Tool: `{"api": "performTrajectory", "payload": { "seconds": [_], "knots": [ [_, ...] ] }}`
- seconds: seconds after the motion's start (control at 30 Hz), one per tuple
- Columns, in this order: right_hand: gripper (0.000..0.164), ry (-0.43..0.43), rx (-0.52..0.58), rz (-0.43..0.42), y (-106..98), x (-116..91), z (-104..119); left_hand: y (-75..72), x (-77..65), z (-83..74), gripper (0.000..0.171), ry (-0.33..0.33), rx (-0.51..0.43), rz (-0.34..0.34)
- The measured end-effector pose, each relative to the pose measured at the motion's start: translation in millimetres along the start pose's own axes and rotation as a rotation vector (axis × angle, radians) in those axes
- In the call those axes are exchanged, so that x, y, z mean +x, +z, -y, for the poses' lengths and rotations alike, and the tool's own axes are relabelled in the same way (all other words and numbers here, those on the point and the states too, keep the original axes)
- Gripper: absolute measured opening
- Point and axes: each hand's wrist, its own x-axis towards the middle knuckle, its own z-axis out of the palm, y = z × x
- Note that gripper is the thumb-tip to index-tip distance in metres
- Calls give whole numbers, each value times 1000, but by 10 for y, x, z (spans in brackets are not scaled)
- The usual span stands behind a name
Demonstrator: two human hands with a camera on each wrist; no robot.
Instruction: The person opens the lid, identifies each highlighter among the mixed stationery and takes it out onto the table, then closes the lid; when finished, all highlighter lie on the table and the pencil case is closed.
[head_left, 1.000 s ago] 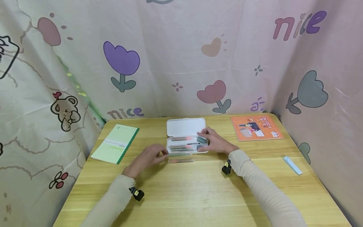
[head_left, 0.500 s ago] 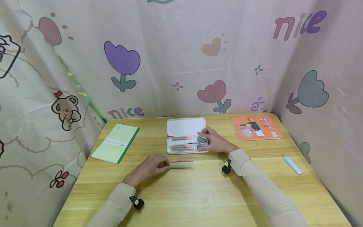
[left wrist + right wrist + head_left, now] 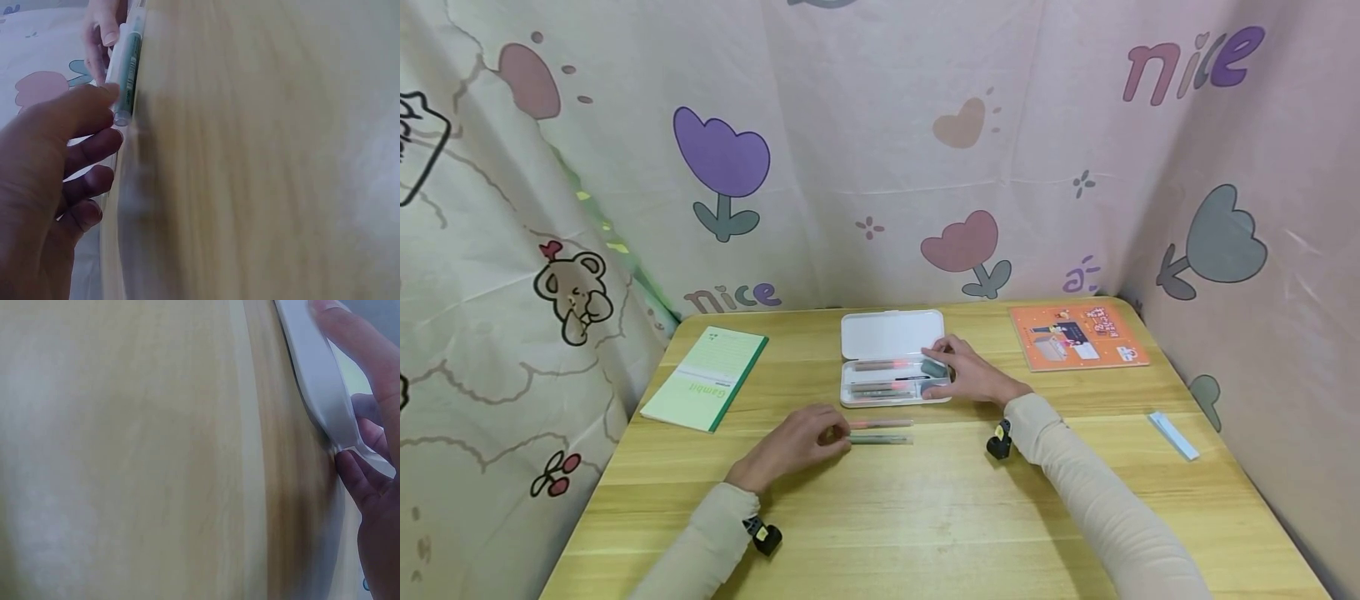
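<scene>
Thumb and index finger of my left hand [image 3: 805, 440] pinch the left end of a green-barrelled pen [image 3: 883, 439], which lies level, close over the table. Just behind it an orange-pink pen [image 3: 885, 423] lies roughly parallel, its left end hidden by the fingers. At the back middle stands a white pencil case [image 3: 892, 336] with its lid folded back. Several pens [image 3: 880, 387] and a dark grey-green block [image 3: 933, 369] lie inside. My right hand [image 3: 970, 375] grips the case's right end; in the right wrist view its fingers [image 3: 356, 478] hold the white wall [image 3: 322, 381].
A green notebook [image 3: 706, 380] lies on the wooden table [image 3: 910, 525] at the left. At the back right is an orange booklet [image 3: 1078, 337], with a light blue strip-shaped item [image 3: 1174, 437] nearer the right edge. A patterned curtain [image 3: 850, 167] hangs behind.
My left hand has brought the green pen from the case's front edge toward the table front, past the orange-pink pen, then stayed almost still. The right hand has kept its place on the case.
</scene>
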Motion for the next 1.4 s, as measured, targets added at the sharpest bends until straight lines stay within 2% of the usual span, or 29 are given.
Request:
{"api": "performTrajectory", "payload": {
  "seconds": [0.2,0.4,0.57,0.67,0.87,0.97,1.1,1.23,1.33,1.4],
  "knots": [
    [94,7,-7,3,4,4,2,-80,28,48,11,-35,-39,-72],
    [94,1,-6,0,6,4,-2,-183,216,132,13,-73,-26,-138],
    [95,-9,0,3,14,-6,-8,-197,400,151,19,-111,9,-100],
    [95,-12,7,6,17,-8,-3,-178,488,132,17,-105,93,-71],
    [94,-4,12,3,-2,-13,10,-138,630,39,8,-26,313,-88],
    [95,-4,9,1,-7,-12,9,-145,672,-40,8,-40,356,-98],
    [95,-4,-2,3,-5,-6,-3,-175,709,-188,11,-133,383,-70],
    [94,-6,-6,0,-6,-6,-7,-182,739,-338,12,-176,411,-37],
    [94,-16,3,-5,-5,-11,-9,-159,759,-388,9,-198,350,-69],
    [95,-25,8,-6,0,-9,-9,-142,759,-395,9,-226,298,-114]
  ]
}}
